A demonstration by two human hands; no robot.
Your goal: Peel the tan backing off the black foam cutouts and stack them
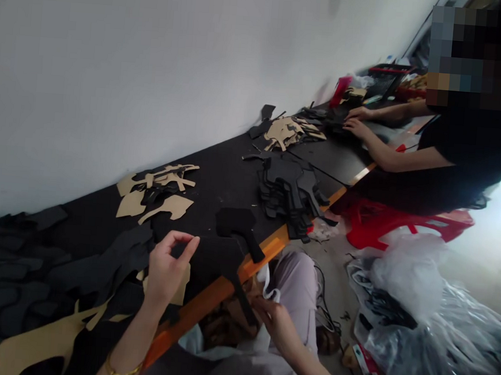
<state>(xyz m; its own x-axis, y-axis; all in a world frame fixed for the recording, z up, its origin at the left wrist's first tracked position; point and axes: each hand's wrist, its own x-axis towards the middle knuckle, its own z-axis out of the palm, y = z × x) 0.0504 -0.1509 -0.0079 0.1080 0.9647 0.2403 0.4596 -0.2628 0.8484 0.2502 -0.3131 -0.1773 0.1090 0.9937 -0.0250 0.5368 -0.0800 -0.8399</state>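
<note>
So, the left hand [168, 268] has its grip together on the upper left edge of a flat black cut-out [214, 254], thumb meeting forefinger, with a gold bangle [123, 371] round the wrist. That cut-out is at the near side of the worktop [219, 173], its broad part over the dark surface and its narrow tail [241, 299] slanting down across the orange edge [274, 247] towards the lap. The right hand [272, 322] is just beside the end of this tail, below the edge; its fingers are bunched and blurred, so I cannot tell whether its grip is clamped on the tail or only near it. Directly beyond lies a second cut-out [234, 220] of similar shape, its own narrow end reaching the edge, and to the right of that sits a loose stack of black shapes [287, 190], some ends jutting over the side. Nearer the wall [134, 57] lie tan offcuts [131, 205], and farther along is another tan heap [283, 131] mixed with black bits. At the left, many dark sheets [0, 283] overlap, with a large tan sheet [42, 344] in front of them. A co-worker's hands [357, 128] rest over black material at the far right. Below, a red plastic stool [369, 220] and clear plastic bags [429, 340] stand on the floor, near the person's pale trouser leg [299, 284]
</note>
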